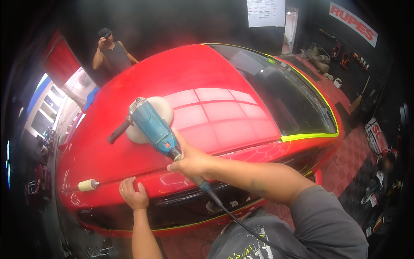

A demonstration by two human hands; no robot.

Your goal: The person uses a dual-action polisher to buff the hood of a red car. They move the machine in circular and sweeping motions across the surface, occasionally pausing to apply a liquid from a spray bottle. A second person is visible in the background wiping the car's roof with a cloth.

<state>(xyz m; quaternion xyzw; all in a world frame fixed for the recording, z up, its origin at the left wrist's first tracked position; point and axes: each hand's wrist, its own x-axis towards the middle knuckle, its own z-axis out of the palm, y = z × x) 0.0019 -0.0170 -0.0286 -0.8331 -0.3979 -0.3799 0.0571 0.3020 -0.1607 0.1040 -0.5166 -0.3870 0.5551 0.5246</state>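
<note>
My right hand (189,159) is wrapped around the rear grip of a teal power polisher (152,124). Its round white pad (163,110) lies against the glossy red car roof (181,73), and a black side handle (119,131) sticks out to the left, with no hand on it. A dark power cord (248,231) trails from the grip down over my grey shirt. Lying on the roof's near edge is my left hand (133,194), fingers extended and holding nothing. A pale yellow bottle (87,185) with a nozzle rests on its side to that hand's left.
Bright yellow-green tape (308,136) borders the dark windshield (297,99). Across the car stands another person (115,58) with one hand raised near the head. Tools hang on the dark right wall, and more items stand on the checkered floor (345,159) beneath.
</note>
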